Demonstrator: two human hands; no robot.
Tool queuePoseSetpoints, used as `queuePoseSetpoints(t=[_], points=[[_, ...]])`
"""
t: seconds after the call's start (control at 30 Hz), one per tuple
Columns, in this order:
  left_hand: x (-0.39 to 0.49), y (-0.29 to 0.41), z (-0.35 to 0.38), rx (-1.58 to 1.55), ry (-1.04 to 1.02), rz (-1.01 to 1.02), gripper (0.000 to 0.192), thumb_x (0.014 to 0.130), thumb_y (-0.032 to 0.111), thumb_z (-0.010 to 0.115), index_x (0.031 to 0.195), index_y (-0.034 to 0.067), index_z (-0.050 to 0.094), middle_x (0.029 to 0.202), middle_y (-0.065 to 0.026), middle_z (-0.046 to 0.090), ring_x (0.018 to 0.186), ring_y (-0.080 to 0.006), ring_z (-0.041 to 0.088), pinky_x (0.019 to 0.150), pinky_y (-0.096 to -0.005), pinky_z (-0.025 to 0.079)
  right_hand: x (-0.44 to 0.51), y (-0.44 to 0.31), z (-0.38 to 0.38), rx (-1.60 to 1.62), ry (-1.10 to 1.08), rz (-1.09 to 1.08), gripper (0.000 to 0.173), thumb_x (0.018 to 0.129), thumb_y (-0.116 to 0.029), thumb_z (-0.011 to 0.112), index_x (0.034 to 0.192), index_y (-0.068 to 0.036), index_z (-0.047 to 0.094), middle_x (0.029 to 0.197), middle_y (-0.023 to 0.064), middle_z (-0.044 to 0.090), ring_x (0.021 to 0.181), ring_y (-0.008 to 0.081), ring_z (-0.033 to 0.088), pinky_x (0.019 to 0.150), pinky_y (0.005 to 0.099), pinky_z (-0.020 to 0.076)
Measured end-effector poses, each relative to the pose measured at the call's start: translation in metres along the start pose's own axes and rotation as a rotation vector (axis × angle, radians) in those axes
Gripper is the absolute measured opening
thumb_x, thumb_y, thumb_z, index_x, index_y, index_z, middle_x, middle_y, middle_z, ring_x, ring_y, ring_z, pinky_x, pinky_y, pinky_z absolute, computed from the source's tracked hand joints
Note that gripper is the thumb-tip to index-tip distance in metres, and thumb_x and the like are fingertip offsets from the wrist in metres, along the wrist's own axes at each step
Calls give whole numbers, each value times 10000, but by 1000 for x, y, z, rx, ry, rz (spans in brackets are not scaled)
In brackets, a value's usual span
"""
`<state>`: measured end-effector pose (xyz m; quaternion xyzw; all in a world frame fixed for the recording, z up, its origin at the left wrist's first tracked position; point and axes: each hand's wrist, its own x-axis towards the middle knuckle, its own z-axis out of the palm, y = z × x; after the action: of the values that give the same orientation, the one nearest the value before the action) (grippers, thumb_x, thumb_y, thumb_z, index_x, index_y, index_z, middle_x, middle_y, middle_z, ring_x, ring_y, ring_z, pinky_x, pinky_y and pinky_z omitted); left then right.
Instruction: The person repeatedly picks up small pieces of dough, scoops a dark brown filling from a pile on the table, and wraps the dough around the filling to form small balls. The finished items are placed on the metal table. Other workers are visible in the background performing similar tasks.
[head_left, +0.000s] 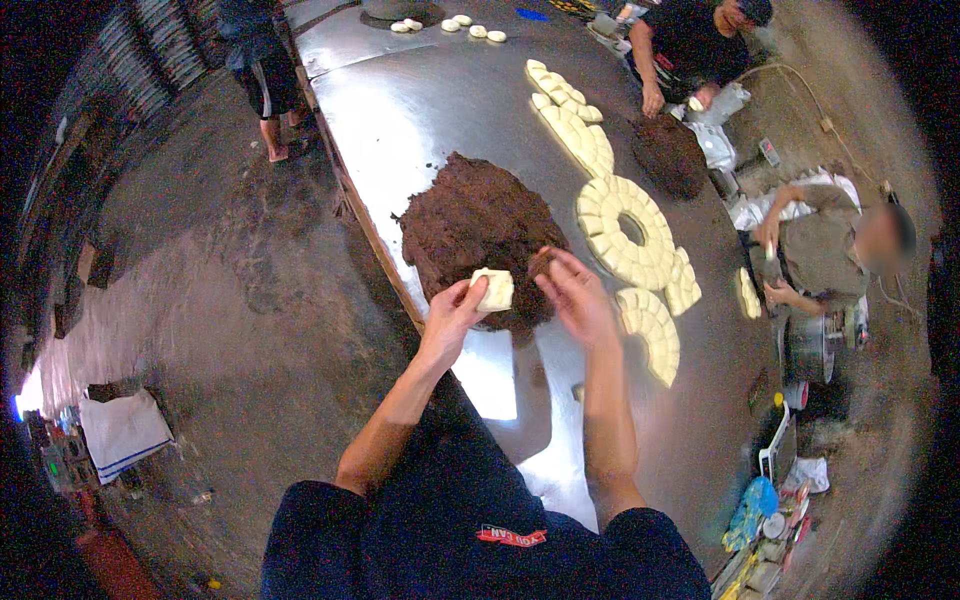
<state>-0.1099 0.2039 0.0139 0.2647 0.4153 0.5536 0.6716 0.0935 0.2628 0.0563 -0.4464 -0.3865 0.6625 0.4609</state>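
A flat piece of pale dough (495, 290) is held between the thumb and fingers of my left hand (451, 315), over the near edge of a large mound of dark brown filling (480, 225). My right hand (576, 292), slightly blurred, has a small lump of the brown filling (541, 262) at its fingertips, above the mound's right side. Right of the mound, cut dough pieces lie in a ring (592, 225) and in curved rows, one of them (652, 330) below the ring. All rest on a shiny metal table (465, 97).
Two people sit across the table, one by a smaller brown mound (671, 157), the other near a metal pot (806, 349). Another person stands at the upper left. Round dough pieces (450, 25) lie at the far end. The table's raised edge (360, 210) runs along the left.
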Motion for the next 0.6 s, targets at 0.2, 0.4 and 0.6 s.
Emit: queuePoseSetpoints(t=[0.2,0.4,0.6], points=[[-42,-60,58,88,-211,-137,428,1012,289,612,1324,-1,579,1155,-67,660,1029,-147,639,880,-274,531,-128,39,-5,-1050,238,-488,297,956,-79,610,1245,-40,668,1199,180,691,1129,244,667,1018,325,481],[-97,-92,75,-52,-387,-348,452,1007,296,618,1295,-50,570,1182,-80,645,1076,-142,613,942,-288,504,-231,47,-57,-494,299,-337,530,922,-97,688,1425,-62,523,1459,122,523,1299,228,530,1016,354,490],[-155,-121,99,234,-508,-299,340,1019,184,574,1320,26,583,1111,-84,672,958,-136,647,816,-309,554,-299,67,-58,-804,425,-444,376,867,-109,742,1229,-41,668,1238,148,637,1130,306,633,943,364,519]])
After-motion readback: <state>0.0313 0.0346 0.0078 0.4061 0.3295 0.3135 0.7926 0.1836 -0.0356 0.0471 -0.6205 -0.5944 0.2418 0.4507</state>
